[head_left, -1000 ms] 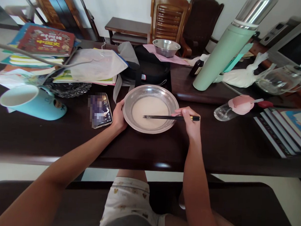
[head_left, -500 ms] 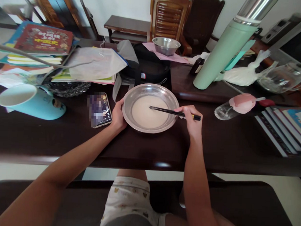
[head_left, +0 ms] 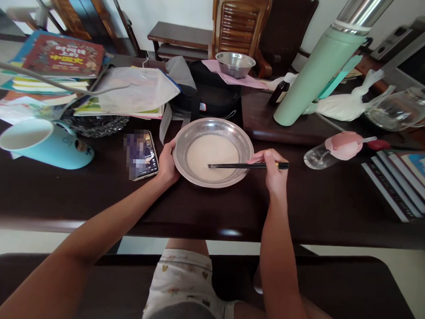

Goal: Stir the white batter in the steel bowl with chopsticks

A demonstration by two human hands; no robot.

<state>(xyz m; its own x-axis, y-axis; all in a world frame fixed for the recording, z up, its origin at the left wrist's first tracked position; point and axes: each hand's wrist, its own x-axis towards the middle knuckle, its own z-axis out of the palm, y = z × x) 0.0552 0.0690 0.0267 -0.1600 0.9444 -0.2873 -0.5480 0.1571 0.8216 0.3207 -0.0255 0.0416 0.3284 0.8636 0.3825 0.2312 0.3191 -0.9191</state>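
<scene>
A wide metal bowl [head_left: 245,167] stands near the front of the dark table, holding a milky, off-white liquid [head_left: 213,150]. My left hand [head_left: 168,165] grips the bowl's left rim, with the thumb on the edge and the other fingers hidden beneath or behind it. In my right hand [head_left: 274,173] is a pair of black chopsticks [head_left: 236,165], held close together and nearly level over the right rim. Their tips are in the liquid, toward the near-left part of the bowl. Just left of my left hand lies a phone [head_left: 143,157] with its screen lit.
To the left are a light blue mug [head_left: 49,144] and stacked books [head_left: 62,56]. Behind the bowl sit a black bag [head_left: 218,97] and a smaller metal bowl [head_left: 235,65]. A tall green flask [head_left: 316,79], a pink-lidded bottle [head_left: 333,150] and more books [head_left: 400,184] stand right.
The chopstick tips have swung toward me and slightly left through the liquid. My right hand has shifted a little to the right; my left hand keeps its hold on the bowl.
</scene>
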